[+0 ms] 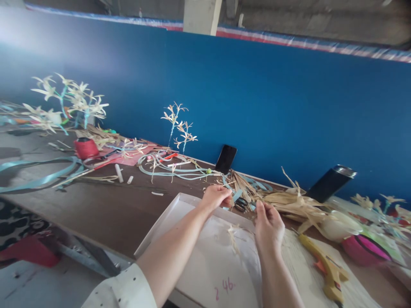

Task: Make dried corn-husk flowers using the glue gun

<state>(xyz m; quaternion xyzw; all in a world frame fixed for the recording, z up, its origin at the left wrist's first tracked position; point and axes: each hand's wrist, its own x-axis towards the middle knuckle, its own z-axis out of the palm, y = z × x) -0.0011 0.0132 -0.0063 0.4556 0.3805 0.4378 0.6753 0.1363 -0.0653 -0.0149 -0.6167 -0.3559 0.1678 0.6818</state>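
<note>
My left hand [216, 199] is held over the far edge of a shallow white box [192, 239], its fingers pressed together in a pinch. A little to its right, my right hand [269, 222] is also closed, thumb against the fingers, above the box's right side. Whatever either one grips is too small or hidden to make out. Dark-handled scissors [240, 206] lie on the table beyond the gap between the hands. Pale blue strips [236, 196] and dry husk pieces [242, 182] surround them. Inside the box rests a pale husk flower [233, 239].
A yellow glue gun [324, 269] lies at the right, near a pink pouch [366, 250]. A phone [226, 159] and a tilted dark flask [332, 184] stand near the blue wall [272, 107]. Husk flowers [178, 124], blue ribbon [41, 173] and red thread spool [86, 148] occupy the left.
</note>
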